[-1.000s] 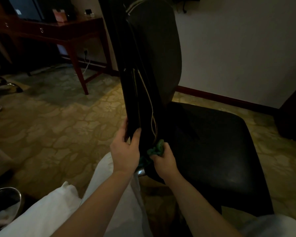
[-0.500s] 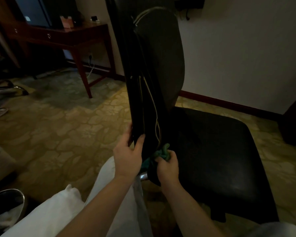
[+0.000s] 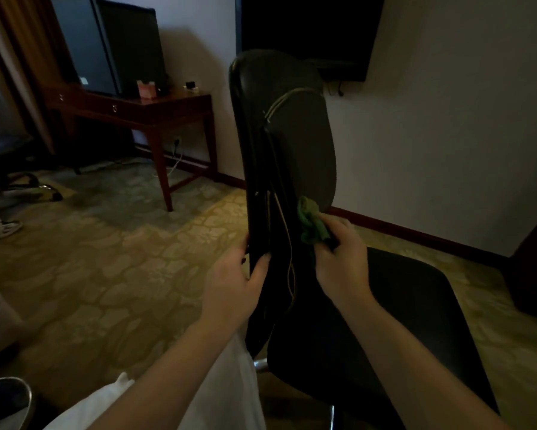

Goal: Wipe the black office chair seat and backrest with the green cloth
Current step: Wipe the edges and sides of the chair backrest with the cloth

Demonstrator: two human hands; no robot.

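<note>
Two hands work at the chair. The right hand (image 3: 341, 265) bunches the green cloth (image 3: 312, 223) in curled fingers and presses it against the seat-facing side of the backrest (image 3: 298, 144), in its lower half. The left hand (image 3: 233, 283) clasps the near edge of the backrest a little below the cloth, with the thumb on one side and the fingers wrapped round the other, steadying it. The seat (image 3: 416, 321) extends below and to the right of the backrest, and the cloth is clear of it.

Progress, as a judgement: the wipe is on the lower backrest. The part above the cloth and the whole seat appear left to do, though the dim light shows no streak or sheen marking cleaned surfaces.

A desk (image 3: 155, 110) stands left of and beyond the backrest, carrying a small pink box (image 3: 146, 89). A dark screen (image 3: 307, 29) hangs on the wall above the backrest.

Writing: no brand, label or lettering is legible on the chair, cloth, box or screen.
</note>
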